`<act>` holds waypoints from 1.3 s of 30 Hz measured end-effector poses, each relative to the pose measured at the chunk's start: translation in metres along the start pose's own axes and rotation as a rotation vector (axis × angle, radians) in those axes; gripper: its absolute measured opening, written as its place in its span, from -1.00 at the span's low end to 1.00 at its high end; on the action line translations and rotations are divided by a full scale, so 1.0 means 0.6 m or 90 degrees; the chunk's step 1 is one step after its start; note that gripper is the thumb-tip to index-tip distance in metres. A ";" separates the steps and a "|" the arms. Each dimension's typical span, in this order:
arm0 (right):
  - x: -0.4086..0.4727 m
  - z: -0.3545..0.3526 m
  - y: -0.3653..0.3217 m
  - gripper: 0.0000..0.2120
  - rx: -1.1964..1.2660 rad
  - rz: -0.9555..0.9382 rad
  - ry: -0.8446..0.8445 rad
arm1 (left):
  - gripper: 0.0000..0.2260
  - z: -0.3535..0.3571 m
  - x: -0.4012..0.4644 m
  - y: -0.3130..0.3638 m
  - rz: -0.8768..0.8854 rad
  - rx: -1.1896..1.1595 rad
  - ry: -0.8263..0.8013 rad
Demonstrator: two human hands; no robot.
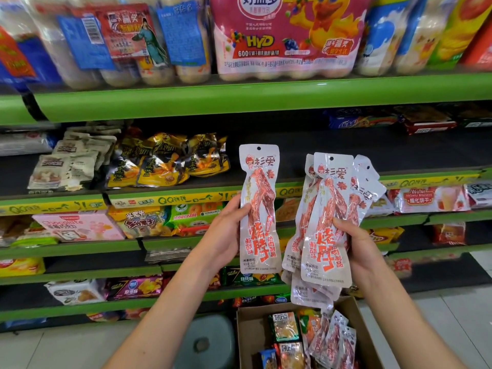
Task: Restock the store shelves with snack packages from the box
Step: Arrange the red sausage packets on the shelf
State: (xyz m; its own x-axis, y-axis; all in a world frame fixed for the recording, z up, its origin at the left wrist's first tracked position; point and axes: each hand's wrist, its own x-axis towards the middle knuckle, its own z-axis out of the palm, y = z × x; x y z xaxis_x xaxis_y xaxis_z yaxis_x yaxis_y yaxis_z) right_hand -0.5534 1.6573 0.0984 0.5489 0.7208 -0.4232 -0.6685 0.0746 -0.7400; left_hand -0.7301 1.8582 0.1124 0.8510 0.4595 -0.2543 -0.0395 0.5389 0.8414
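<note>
Head view of restocking at a green store shelf unit. The left hand grasps 1 long white snack packet by its left edge, thumb on the front and fingers curled behind, holding it upright in front of the middle shelf. The right hand clenches around a fanned bunch of matching packets, thumb across the front, fingers wrapped behind the right side; the exact count in the bunch cannot be told. The single packet and the bunch stand just beside each other, apart by a narrow gap. Behind them, the dark middle shelf lies bare from its centre to the right, while yellow foil packs and pale packs fill its left part. The shelf's front lip carries a yellow price strip. Below the hands, an open cardboard box stands on the tiled floor, holding more of the same packets along with other snack packs. A grey stool stands just left of the box.
</note>
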 end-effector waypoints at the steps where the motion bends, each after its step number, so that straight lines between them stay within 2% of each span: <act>1: 0.000 0.001 -0.002 -0.60 0.001 -0.002 0.002 | -0.71 -0.001 0.002 -0.001 0.003 -0.005 -0.007; 3: 0.000 0.002 -0.004 -0.61 0.004 -0.005 0.006 | -0.74 -0.002 0.006 -0.004 0.018 -0.012 -0.001; 6: -0.001 -0.003 -0.007 -0.61 0.009 -0.007 0.011 | -0.83 -0.001 0.018 -0.012 0.045 -0.024 0.078; 9: -0.002 -0.010 -0.010 -0.63 0.016 -0.010 0.017 | -0.81 0.003 0.025 -0.009 0.015 -0.079 0.146; 11: -0.002 -0.012 -0.012 -0.64 0.024 -0.010 0.021 | -0.75 0.001 0.030 -0.004 -0.015 -0.093 0.154; 13: -0.002 -0.014 -0.013 -0.61 0.030 -0.011 0.025 | -0.53 0.002 0.031 0.003 -0.044 -0.114 0.098; 15: -0.003 -0.015 -0.012 -0.58 0.031 -0.014 0.027 | -0.34 -0.001 0.027 0.006 -0.055 -0.171 -0.018; 18: -0.005 -0.015 -0.012 -0.58 0.033 -0.013 0.027 | -0.25 -0.010 0.015 0.002 -0.058 -0.285 -0.231; 21: -0.006 -0.012 -0.010 -0.59 0.033 -0.011 0.024 | -0.19 -0.017 0.005 0.002 -0.058 -0.332 -0.339; 26: -0.008 -0.008 -0.005 -0.51 0.021 -0.006 0.028 | -0.16 -0.024 0.007 -0.001 -0.066 -0.373 -0.377; 29: -0.010 -0.009 -0.004 -0.53 0.019 -0.009 0.024 | -0.19 -0.026 0.008 -0.004 -0.054 -0.355 -0.388; 35: -0.016 -0.009 -0.003 -0.51 0.021 -0.012 0.025 | -0.26 -0.025 0.012 -0.004 -0.040 -0.347 -0.315; 39: -0.021 -0.008 -0.005 -0.60 0.020 -0.017 0.009 | -0.31 -0.018 0.014 -0.003 -0.031 -0.318 -0.280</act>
State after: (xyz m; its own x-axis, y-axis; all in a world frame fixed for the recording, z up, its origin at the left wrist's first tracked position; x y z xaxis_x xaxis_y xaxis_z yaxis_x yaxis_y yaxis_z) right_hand -0.5560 1.6449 0.1034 0.5742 0.7079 -0.4113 -0.6685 0.1153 -0.7347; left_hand -0.7288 1.8686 0.1035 0.9882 0.1518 0.0210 -0.1429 0.8631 0.4845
